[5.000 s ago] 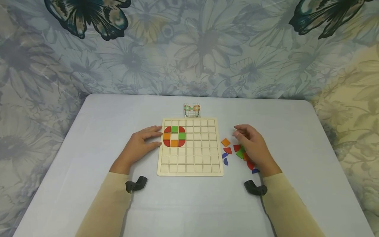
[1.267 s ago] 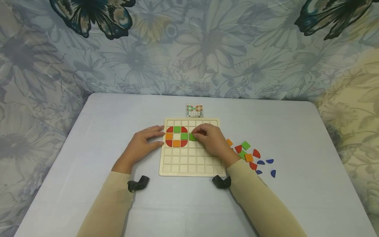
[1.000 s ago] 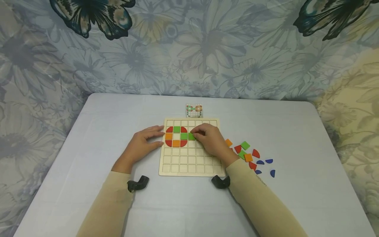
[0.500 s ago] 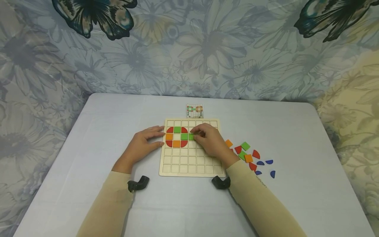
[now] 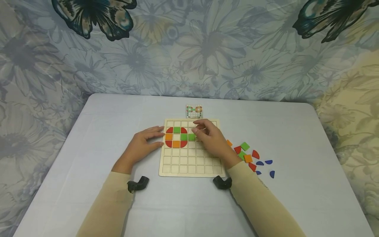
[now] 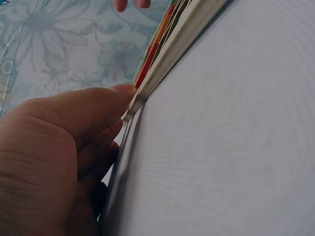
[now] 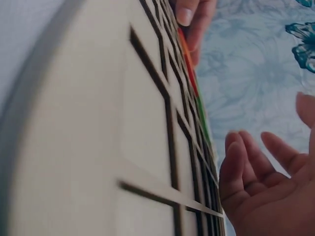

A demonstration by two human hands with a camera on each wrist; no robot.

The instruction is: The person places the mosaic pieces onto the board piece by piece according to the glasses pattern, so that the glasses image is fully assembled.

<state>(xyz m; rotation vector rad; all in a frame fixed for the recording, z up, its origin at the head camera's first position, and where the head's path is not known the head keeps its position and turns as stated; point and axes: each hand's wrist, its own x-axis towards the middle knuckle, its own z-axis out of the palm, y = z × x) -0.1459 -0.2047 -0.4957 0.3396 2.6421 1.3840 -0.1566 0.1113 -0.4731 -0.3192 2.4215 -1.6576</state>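
Note:
A pale wooden grid board (image 5: pixel 191 160) lies on the white table. Red quarter-round, green and orange square tiles form a ring in its upper left, around one bare cell. Just right of that ring, a green square tile (image 5: pixel 191 137) sits in a cell. My right hand (image 5: pixel 212 140) hovers over the upper right of the board with thumb and fingers parted, holding nothing; the right wrist view shows the same hand (image 7: pixel 270 182) raised off the surface. At the board's left edge rests my left hand (image 5: pixel 139 144), its thumb (image 6: pixel 110 101) touching the rim in the left wrist view.
A small pattern card (image 5: pixel 194 111) stands behind the board. Loose pieces are scattered to the right: a green square (image 5: pixel 244 146), an orange square (image 5: pixel 248 158), a red quarter-round (image 5: pixel 255 154), several blue half-rounds (image 5: pixel 268 162). A flowered cloth (image 5: pixel 207 49) hangs behind the table.
My right hand came from the loose pieces to the board with a green tile, let it go in the cell beside the ring, and has just lifted slightly. The left hand stays at the edge.

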